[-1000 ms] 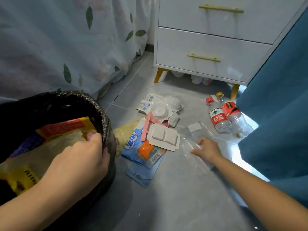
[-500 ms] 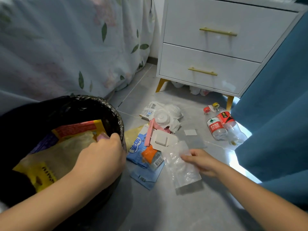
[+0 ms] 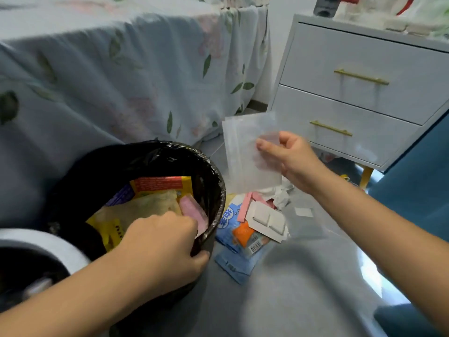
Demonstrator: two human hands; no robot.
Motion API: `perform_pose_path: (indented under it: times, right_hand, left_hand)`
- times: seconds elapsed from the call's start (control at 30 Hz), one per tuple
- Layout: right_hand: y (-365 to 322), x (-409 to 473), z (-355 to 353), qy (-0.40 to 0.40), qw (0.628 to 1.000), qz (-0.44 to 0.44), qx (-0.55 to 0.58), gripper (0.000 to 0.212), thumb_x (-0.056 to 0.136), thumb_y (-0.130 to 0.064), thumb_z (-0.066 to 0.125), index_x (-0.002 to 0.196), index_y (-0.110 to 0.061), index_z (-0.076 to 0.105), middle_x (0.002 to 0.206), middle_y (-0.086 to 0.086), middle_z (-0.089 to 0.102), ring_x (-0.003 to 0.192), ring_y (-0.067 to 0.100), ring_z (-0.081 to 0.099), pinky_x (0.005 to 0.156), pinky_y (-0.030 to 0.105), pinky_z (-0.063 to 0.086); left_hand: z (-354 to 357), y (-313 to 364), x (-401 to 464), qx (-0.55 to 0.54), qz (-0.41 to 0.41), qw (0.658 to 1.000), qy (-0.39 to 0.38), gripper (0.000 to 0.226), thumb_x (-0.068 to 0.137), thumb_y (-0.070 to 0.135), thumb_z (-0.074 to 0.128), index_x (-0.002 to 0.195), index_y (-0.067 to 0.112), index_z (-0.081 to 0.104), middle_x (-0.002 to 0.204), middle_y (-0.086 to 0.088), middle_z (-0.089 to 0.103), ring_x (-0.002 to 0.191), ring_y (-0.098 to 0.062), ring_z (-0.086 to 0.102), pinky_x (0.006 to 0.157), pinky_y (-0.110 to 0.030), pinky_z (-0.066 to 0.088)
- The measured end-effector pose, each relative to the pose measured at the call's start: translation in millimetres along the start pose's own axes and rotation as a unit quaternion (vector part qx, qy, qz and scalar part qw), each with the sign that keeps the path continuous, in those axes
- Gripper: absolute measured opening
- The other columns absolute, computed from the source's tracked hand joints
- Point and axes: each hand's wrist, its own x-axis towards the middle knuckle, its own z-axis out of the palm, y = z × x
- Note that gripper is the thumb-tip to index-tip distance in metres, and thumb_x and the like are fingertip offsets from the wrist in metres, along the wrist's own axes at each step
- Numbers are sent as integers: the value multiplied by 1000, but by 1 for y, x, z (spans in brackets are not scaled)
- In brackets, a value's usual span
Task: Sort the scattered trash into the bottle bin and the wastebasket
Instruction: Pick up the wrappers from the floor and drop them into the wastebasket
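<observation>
My right hand pinches the clear plastic bag aloft beside the wastebasket whose rim my left hand grips; being so light, it could flutter wide onto the floor.

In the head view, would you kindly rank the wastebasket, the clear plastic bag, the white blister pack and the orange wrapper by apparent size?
1. Wastebasket
2. Clear plastic bag, held up nearer the camera, so it may look oversized
3. White blister pack
4. Orange wrapper
</observation>
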Motion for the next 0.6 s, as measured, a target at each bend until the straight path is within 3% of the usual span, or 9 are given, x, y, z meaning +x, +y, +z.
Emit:
perform_pose_path:
  times: [0.1, 0.2, 0.27, 0.4, 0.47, 0.6]
  right_hand:
    - [-32, 20, 50, -80, 993, -83, -39, 12, 81, -8, 70, 92, -12, 68, 79, -2, 73, 70, 10, 69, 66, 26, 57]
    - [-35, 30, 97, -187, 963, -102, -164, 17, 79, -11, 75, 95, -7, 70, 85, 5, 73, 75, 13, 69, 75, 31, 59]
    - [-22, 37, 124, -249, 917, -114, -291, 19, 78, -19, 77, 91, -7, 71, 86, 10, 74, 77, 17, 68, 78, 38, 56]
    - [14, 46, 163, -317, 777, -176, -515, 29, 76, -34, 77, 82, -7, 68, 60, -1, 55, 55, 10, 45, 57, 25, 38]
    - [28, 45, 172, -357, 733, -152, -558, 23, 76, -34, 77, 81, -14, 67, 58, -10, 51, 53, 4, 45, 53, 15, 35]
    - [56, 47, 177, -420, 710, -29, -564, 18, 76, -27, 78, 75, -18, 63, 53, -11, 60, 50, 3, 57, 59, 23, 50]
  left_hand:
    - [2, -12, -21, -15, 35, 999, 11, 41, 85, 56, 40, 101, 19, 48, 104, 2, 58, 106, -23, 53, 81, -34, 46]
    - [1, -20, -36, -18, 60, 998, 27, 39, 85, 54, 32, 100, 23, 50, 101, 4, 57, 103, -22, 54, 76, -33, 40]
    - [0, -26, -44, -29, 63, 997, 24, 33, 88, 52, 33, 101, 26, 48, 101, 6, 56, 100, -20, 56, 70, -32, 35]
    - [4, -36, -51, -32, 52, 998, 16, 20, 91, 42, 38, 101, 26, 46, 103, 5, 57, 98, -21, 57, 70, -33, 39]
    - [6, -37, -52, -32, 45, 998, 9, 14, 91, 34, 39, 99, 25, 46, 104, 4, 58, 98, -23, 57, 67, -33, 38]
    - [5, -34, -50, -24, 41, 999, -11, 6, 92, 29, 38, 93, 26, 42, 102, 4, 57, 95, -22, 55, 60, -33, 32]
